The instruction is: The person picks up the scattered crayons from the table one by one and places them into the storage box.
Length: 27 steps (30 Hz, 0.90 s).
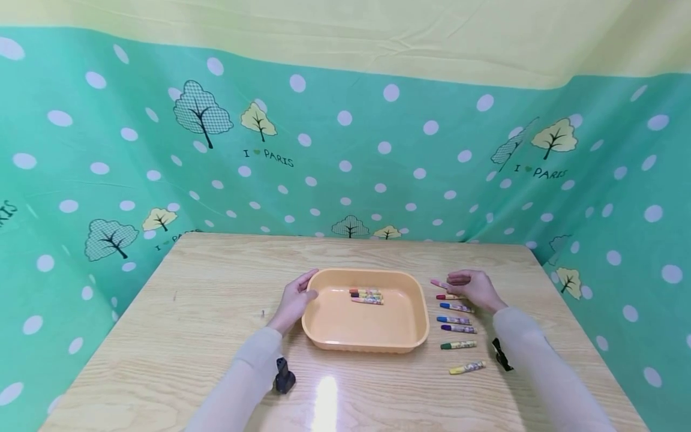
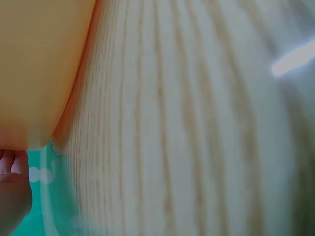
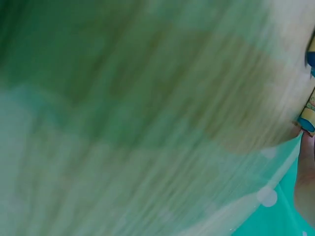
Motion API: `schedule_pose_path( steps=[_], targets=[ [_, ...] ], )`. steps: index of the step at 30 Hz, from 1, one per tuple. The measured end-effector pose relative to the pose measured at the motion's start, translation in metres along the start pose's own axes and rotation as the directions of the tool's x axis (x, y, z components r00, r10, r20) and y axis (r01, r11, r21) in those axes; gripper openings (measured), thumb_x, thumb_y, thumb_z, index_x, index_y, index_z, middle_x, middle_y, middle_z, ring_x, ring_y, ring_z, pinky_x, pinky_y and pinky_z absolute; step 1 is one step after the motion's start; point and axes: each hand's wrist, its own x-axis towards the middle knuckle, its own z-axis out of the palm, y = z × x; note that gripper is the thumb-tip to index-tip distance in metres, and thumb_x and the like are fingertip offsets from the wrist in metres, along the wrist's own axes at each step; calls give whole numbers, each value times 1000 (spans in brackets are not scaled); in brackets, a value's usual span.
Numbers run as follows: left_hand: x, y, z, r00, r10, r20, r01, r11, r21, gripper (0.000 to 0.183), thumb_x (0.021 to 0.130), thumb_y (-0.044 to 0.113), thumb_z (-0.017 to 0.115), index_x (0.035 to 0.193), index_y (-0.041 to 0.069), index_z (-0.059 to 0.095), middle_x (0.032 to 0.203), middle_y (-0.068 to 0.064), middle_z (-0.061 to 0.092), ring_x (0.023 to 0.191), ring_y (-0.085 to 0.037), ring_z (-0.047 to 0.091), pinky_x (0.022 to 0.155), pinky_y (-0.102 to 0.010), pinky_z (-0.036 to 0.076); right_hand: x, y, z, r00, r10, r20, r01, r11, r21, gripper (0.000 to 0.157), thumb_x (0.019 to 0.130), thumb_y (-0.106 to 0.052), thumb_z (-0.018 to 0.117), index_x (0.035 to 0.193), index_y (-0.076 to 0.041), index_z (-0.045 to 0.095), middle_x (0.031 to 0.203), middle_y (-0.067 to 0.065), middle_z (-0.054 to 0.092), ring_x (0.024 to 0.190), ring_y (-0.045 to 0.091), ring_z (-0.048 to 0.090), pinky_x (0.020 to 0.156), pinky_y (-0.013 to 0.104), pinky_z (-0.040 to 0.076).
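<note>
A peach-coloured plastic tray (image 1: 367,329) stands on the table, with three crayons lying side by side in it, the pale one (image 1: 368,301) nearest. My left hand (image 1: 293,305) holds the tray's left side, thumb over the rim and fingers outside. In the left wrist view that hand (image 2: 15,184) shows at the tray's wall. To the tray's right, my right hand (image 1: 475,289) pinches the right end of a pink crayon (image 1: 438,283) at the far end of a column of crayons. Just nearer lies a red crayon (image 1: 448,297), partly under the hand.
Nearer in the column lie a blue crayon (image 1: 456,308), a lighter blue one (image 1: 454,321), a purple one (image 1: 459,329), a green one (image 1: 458,345) and a yellow one (image 1: 467,368). Patterned green cloth (image 1: 324,198) hangs around the wooden table (image 1: 178,336).
</note>
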Motion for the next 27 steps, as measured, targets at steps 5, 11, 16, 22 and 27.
schedule_pose_path(
  steps=[5, 11, 16, 22, 27],
  targets=[
    [-11, 18, 1, 1000, -6, 4, 6, 1000, 20, 57, 81, -8, 48, 137, -1, 38, 139, -23, 39, 126, -36, 42, 103, -39, 41, -2, -1, 4, 999, -29, -25, 28, 997, -69, 32, 80, -5, 67, 111, 3, 62, 105, 20, 65, 97, 31, 62, 82, 38, 55],
    [-13, 23, 0, 1000, -5, 7, 5, 1000, 17, 57, 82, -8, 48, 137, -1, 38, 139, -23, 40, 126, -35, 42, 103, -40, 40, -1, -4, 4, 999, -31, -44, 27, 995, -94, 27, 81, -4, 66, 107, 1, 64, 100, 18, 67, 92, 28, 64, 77, 36, 56],
    [1, 0, 1, 1000, 7, -13, -6, 1000, 24, 58, 80, -7, 49, 137, 5, 41, 139, -19, 43, 125, -32, 45, 102, -37, 42, -4, -6, 2, 999, -3, -41, -1, 995, -96, 26, 80, -3, 66, 106, 2, 64, 97, 17, 68, 89, 26, 65, 73, 32, 58],
    [3, -9, 1, 999, 4, -37, -3, 999, 40, 57, 81, -4, 49, 137, 7, 41, 137, -19, 45, 124, -31, 46, 102, -37, 42, -5, -7, 3, 999, -8, -34, 5, 997, -75, 27, 79, -1, 66, 106, 4, 64, 96, 18, 68, 87, 26, 66, 71, 30, 58],
    [3, -10, 2, 999, 15, -38, -14, 999, 30, 56, 82, -4, 49, 137, 6, 41, 135, -21, 47, 123, -31, 47, 101, -36, 44, -8, -8, -2, 999, 5, -52, -9, 997, -76, 30, 78, -3, 67, 107, 3, 63, 99, 18, 68, 89, 27, 65, 75, 32, 58]
  ],
)
